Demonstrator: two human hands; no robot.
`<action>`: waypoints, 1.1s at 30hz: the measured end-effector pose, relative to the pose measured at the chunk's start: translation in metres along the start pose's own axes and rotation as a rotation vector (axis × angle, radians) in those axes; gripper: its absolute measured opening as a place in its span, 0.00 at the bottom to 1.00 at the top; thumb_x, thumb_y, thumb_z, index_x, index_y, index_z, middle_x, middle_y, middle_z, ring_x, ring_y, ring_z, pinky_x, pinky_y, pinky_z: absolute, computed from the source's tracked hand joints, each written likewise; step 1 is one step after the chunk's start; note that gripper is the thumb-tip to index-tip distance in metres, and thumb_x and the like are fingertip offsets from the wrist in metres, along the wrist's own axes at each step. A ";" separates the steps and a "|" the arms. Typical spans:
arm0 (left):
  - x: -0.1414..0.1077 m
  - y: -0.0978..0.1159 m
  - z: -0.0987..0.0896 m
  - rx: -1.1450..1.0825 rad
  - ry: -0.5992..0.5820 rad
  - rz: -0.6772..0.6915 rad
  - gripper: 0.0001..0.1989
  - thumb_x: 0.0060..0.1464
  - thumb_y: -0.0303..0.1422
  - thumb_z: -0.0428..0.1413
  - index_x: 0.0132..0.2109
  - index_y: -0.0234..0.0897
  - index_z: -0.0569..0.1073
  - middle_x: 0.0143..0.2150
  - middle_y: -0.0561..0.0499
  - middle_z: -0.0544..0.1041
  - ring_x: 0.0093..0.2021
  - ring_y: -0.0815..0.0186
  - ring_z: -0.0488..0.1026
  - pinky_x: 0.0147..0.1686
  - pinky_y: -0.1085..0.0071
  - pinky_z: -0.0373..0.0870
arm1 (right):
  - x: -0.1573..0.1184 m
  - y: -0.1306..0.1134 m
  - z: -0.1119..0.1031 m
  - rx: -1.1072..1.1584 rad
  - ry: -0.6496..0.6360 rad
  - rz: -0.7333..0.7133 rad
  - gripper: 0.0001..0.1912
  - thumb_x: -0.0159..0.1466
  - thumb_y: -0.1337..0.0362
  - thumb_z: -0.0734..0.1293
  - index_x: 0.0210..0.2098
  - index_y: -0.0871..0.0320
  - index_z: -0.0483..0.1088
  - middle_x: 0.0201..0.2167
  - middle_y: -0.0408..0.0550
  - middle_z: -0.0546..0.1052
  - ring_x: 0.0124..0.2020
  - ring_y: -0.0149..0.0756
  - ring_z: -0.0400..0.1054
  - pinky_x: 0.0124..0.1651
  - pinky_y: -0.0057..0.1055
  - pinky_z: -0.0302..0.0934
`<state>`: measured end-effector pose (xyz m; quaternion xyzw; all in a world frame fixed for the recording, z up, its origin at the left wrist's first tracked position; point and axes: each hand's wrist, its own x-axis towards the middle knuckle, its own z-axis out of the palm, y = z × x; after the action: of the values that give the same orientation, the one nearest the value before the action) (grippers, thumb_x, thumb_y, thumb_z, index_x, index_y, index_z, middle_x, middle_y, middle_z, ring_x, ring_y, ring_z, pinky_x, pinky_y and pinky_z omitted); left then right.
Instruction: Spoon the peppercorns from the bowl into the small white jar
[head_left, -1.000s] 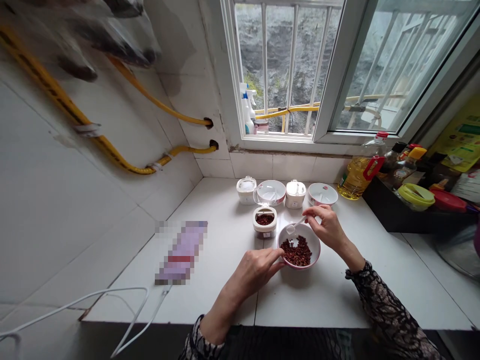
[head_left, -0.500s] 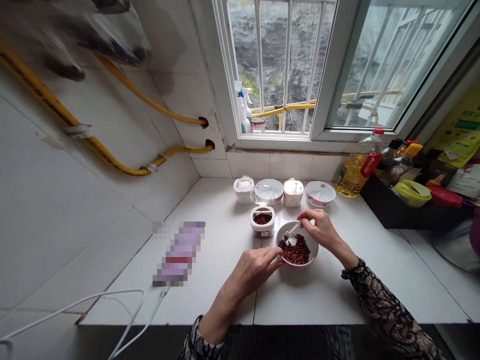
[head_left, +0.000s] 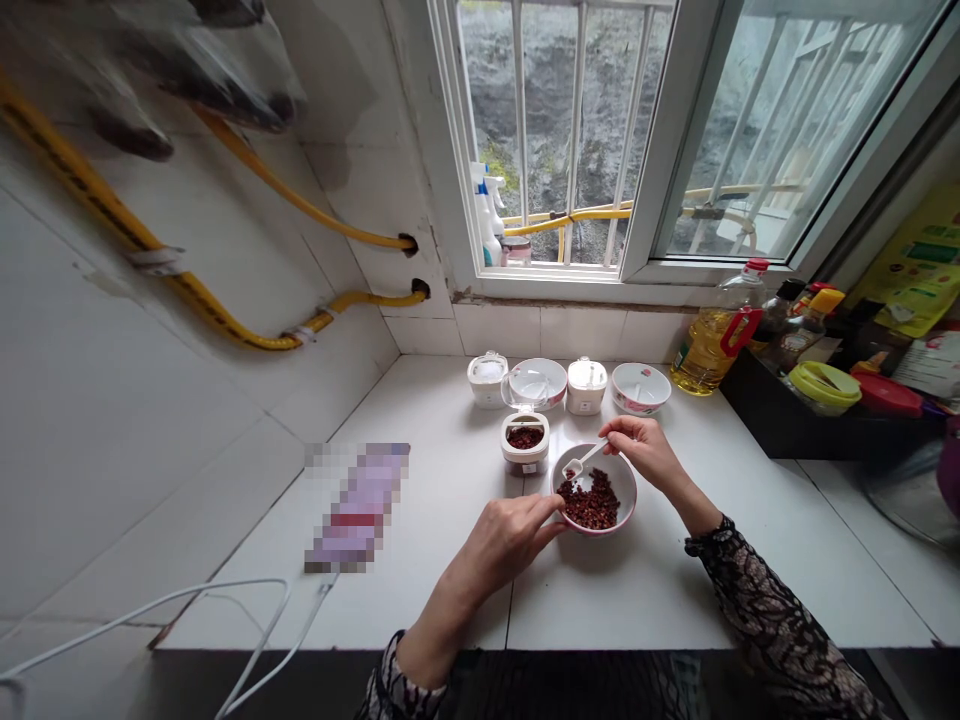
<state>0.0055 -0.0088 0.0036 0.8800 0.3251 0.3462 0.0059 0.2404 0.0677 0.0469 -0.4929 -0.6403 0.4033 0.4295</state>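
Note:
A white bowl (head_left: 631,478) with a pinkish outer edge stands on the counter, holding small dark red grains that look like Sichuan peppercorns (head_left: 592,506). My left hand (head_left: 504,540) grips its left rim between thumb and fingers. Pinched in my right hand (head_left: 637,452) is the handle of a small white spoon (head_left: 576,468). The spoon's scoop is over the upper left of the bowl, by the grains; I cannot tell if it carries any. Left of the bowl, an open-lidded seasoning jar (head_left: 526,459) contains similar dark red grains.
Behind are two lidded white jars (head_left: 488,382) (head_left: 586,388) and two floral bowls (head_left: 540,383) (head_left: 641,388). An oil bottle (head_left: 709,340) and a black box (head_left: 772,425) of condiments stand right. A blurred purple item (head_left: 360,510) with a white cable (head_left: 300,625) lies left.
The small spoon in my right hand has shifted slightly up and left, and its scoop shows more clearly near the bowl's left rim. My left hand stays on the rim.

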 end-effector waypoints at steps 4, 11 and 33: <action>-0.001 -0.001 0.002 0.011 -0.002 -0.008 0.12 0.71 0.37 0.47 0.46 0.35 0.71 0.30 0.52 0.78 0.26 0.67 0.77 0.23 0.74 0.67 | 0.003 -0.002 0.003 0.146 -0.001 0.028 0.11 0.54 0.58 0.69 0.31 0.59 0.77 0.23 0.47 0.80 0.25 0.35 0.73 0.33 0.33 0.68; -0.002 -0.001 0.003 0.022 -0.014 -0.014 0.10 0.70 0.36 0.49 0.44 0.35 0.71 0.30 0.51 0.79 0.27 0.66 0.78 0.23 0.74 0.67 | -0.005 -0.006 0.035 -0.109 0.137 -0.348 0.10 0.66 0.60 0.65 0.39 0.57 0.77 0.33 0.51 0.83 0.35 0.41 0.77 0.42 0.39 0.68; -0.004 -0.002 0.002 0.021 -0.048 -0.019 0.09 0.70 0.35 0.48 0.46 0.36 0.71 0.30 0.52 0.78 0.27 0.67 0.76 0.24 0.74 0.68 | -0.008 0.009 0.013 -0.651 0.032 -0.442 0.11 0.59 0.73 0.62 0.31 0.56 0.75 0.25 0.44 0.81 0.28 0.35 0.71 0.50 0.41 0.58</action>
<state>0.0033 -0.0093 -0.0003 0.8851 0.3366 0.3214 0.0078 0.2315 0.0606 0.0336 -0.4598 -0.8186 0.0688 0.3372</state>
